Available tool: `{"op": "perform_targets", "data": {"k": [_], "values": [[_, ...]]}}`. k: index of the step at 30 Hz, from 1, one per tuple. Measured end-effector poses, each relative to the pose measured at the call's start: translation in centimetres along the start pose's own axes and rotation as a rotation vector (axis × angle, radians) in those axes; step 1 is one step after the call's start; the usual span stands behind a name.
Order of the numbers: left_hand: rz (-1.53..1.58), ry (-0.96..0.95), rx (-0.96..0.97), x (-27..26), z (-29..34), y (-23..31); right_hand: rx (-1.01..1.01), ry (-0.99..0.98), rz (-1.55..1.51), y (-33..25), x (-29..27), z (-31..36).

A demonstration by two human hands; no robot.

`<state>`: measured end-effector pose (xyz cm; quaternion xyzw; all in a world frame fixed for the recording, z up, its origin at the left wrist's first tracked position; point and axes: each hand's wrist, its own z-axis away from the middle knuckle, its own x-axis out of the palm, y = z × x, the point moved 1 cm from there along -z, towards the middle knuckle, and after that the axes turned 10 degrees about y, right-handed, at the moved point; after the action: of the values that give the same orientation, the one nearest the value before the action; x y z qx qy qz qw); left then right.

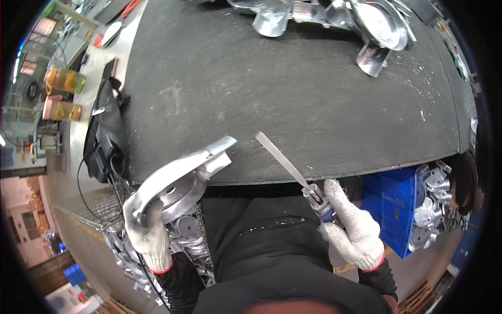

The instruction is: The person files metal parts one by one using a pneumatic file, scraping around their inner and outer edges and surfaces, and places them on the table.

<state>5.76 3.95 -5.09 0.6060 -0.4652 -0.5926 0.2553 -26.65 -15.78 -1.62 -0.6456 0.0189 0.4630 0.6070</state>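
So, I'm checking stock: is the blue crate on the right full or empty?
Holding parts: shiny metal castings are piled inside the blue crate. How full, cannot tell.

the file's handle (327, 209) is mostly hidden in the right hand's (353, 227) grip; far metal parts (334, 15) are cut off.

A metalworking shop, at a hand-finishing bench.

A worn dark workbench (293, 89) flecked with metal chips carries a heap of cast aluminium parts (334, 18) at its far edge. More of the same castings fill a blue plastic crate (392, 204) and a wire basket (191, 238) below the bench. Both hands wear white knit work gloves, and one holds a flat metal file (282, 159).
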Motion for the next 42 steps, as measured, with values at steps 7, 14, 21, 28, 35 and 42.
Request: {"op": "perform_targets", "data": {"k": [7,14,21,28,35,42], "values": [[-0.053,-0.076,-0.065,-0.7,-1.0,0.5,-0.032,-0.210,-0.041,-1.4,1.6,-2.6],[-0.101,-0.053,-0.035,-1.1,-0.9,-0.1,0.239,-0.323,-0.298,-0.9,1.5,-3.5],[-0.150,-0.031,0.130,-1.1,-0.1,-1.4,0.351,-0.414,-0.309,-1.1,0.9,-4.7],[0.235,-0.057,0.222,-2.4,3.3,-4.9,0.585,-0.514,-0.639,-0.3,1.1,-4.5],[0.290,-0.115,0.191,-2.1,3.0,-4.1,0.608,-0.632,-0.602,0.8,2.0,-5.0],[0.235,-0.132,0.205,-2.3,2.5,-4.0,0.542,-0.677,-0.437,0.1,1.9,-5.6]]}}
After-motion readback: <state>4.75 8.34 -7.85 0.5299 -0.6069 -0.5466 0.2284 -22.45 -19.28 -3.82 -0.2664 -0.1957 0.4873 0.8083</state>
